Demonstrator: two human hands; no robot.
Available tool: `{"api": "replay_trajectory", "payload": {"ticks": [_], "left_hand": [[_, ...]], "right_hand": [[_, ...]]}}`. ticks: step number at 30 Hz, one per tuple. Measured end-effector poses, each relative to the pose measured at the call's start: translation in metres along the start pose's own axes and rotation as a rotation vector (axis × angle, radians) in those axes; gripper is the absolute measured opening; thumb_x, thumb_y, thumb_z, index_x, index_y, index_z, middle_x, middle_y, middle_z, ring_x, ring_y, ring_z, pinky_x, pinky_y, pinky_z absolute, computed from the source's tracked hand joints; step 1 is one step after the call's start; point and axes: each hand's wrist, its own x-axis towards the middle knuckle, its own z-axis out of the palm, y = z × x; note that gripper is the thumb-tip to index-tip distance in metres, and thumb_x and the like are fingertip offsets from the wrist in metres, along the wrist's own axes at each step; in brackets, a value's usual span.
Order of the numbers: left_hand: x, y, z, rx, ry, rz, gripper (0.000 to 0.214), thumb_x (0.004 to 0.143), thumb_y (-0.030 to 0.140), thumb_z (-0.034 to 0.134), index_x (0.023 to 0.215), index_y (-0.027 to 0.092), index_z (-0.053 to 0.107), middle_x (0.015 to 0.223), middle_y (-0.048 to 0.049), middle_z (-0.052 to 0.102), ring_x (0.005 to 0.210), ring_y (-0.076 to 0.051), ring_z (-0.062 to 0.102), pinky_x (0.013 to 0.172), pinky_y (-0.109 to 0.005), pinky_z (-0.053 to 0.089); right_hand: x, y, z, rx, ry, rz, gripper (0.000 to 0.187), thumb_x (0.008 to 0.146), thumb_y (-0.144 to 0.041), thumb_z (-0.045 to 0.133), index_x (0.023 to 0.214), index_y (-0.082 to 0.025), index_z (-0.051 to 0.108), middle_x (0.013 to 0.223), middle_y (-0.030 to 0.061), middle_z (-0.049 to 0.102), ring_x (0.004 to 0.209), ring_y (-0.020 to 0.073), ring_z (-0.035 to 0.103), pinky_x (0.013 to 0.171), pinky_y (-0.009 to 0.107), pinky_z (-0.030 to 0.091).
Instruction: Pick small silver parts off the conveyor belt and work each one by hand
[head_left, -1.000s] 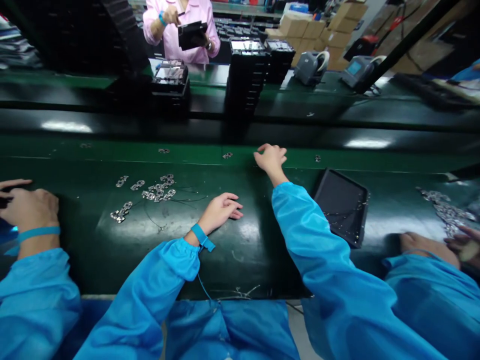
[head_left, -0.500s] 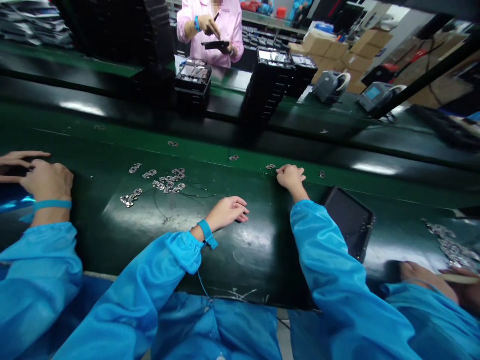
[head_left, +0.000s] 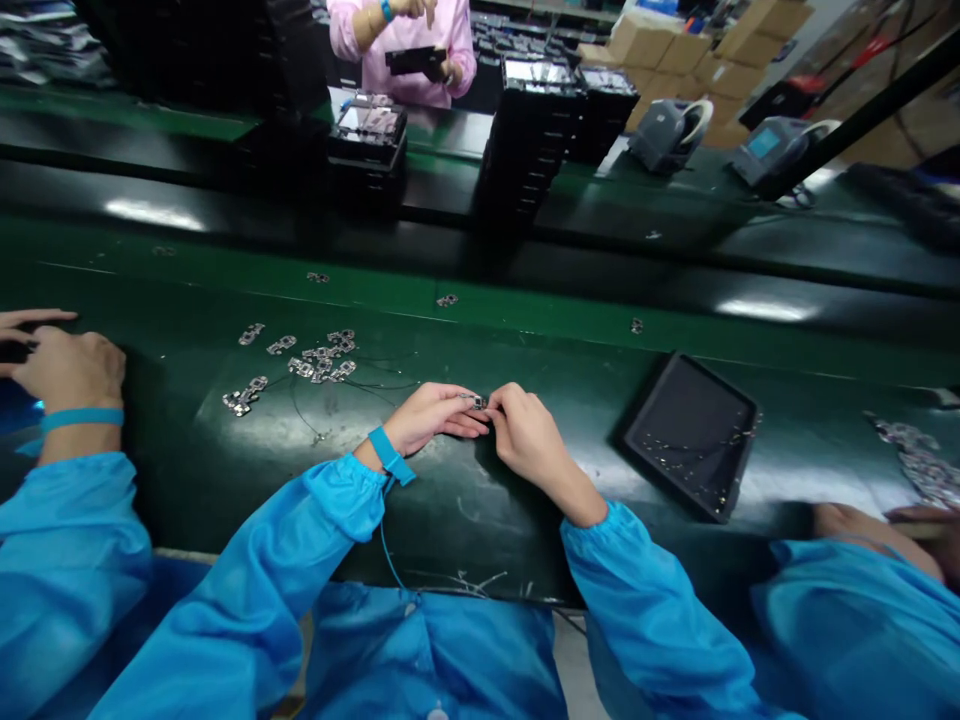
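A small circuit board [head_left: 475, 401] is pinched between the fingertips of both my hands, above the green work surface. My left hand [head_left: 429, 413], with a blue wrist strap, has its thumb on the board's left side. My right hand [head_left: 527, 436] closes thumb and forefinger on the right end. To the left lies a loose cluster of similar boards [head_left: 322, 362], with thin dark wires trailing from it. A black tray [head_left: 694, 415] with small wire-like pieces inside stands to the right of my right hand.
Single boards [head_left: 448, 300] lie spaced along the green strip ahead. Co-workers' hands flank me, one hand [head_left: 71, 375] at left, another [head_left: 870, 540] at right beside a board pile [head_left: 919, 460]. Across the line, stacked black trays [head_left: 529, 140] stand near a person in pink [head_left: 412, 60].
My right hand has come back from the far strip to my left hand, and the board near it there is gone. A board now sits between my fingers. My view has shifted slightly.
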Motion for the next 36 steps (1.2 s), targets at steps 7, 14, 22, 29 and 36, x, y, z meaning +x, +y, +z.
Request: {"api": "replay_trajectory", "payload": {"ticks": [7,14,22,29,36], "left_hand": [[0.000,-0.007,0.003,0.103,-0.005,0.027,0.017,0.087,0.016,0.077,0.100,0.008,0.070,0.095,-0.0167,0.079,0.085,-0.022,0.079,0.082,-0.032,0.064],[0.002,-0.005,0.006,0.224,-0.070,0.035,0.023,0.091,0.027,0.074,0.105,0.009,0.071,0.094,-0.0140,0.079,0.085,-0.020,0.078,0.082,-0.033,0.064],[0.003,-0.006,0.006,0.290,-0.074,0.067,0.017,0.088,0.025,0.074,0.096,0.010,0.075,0.090,-0.0108,0.078,0.087,-0.021,0.078,0.085,-0.033,0.064],[0.003,-0.008,0.006,0.281,-0.047,0.070,0.022,0.085,0.024,0.075,0.103,0.010,0.074,0.094,-0.0121,0.078,0.088,-0.021,0.078,0.082,-0.033,0.065],[0.003,-0.008,0.008,0.271,-0.007,0.059,0.018,0.086,0.020,0.073,0.101,0.010,0.072,0.091,-0.0123,0.079,0.087,-0.021,0.078,0.081,-0.032,0.066]], "right_hand": [[-0.013,0.008,-0.012,0.058,0.015,0.054,0.010,0.101,-0.020,0.047,0.097,-0.023,0.056,0.092,0.0079,0.064,0.082,0.0219,0.061,0.073,0.034,0.046],[-0.015,0.005,-0.011,0.055,-0.025,0.048,0.009,0.099,-0.022,0.053,0.097,-0.021,0.062,0.091,0.0063,0.067,0.081,0.0193,0.062,0.069,0.031,0.045],[-0.014,0.009,-0.012,0.088,0.045,0.069,0.014,0.099,-0.027,0.053,0.090,-0.021,0.062,0.086,0.0058,0.067,0.074,0.0175,0.060,0.065,0.030,0.042],[-0.015,0.010,-0.010,0.111,-0.010,0.050,0.007,0.096,-0.023,0.057,0.091,-0.021,0.061,0.087,0.0043,0.066,0.074,0.0166,0.060,0.066,0.029,0.042],[-0.016,0.011,-0.009,0.123,-0.045,0.056,0.006,0.093,-0.020,0.056,0.091,-0.021,0.062,0.085,0.0036,0.065,0.073,0.0162,0.059,0.065,0.029,0.042]]}}
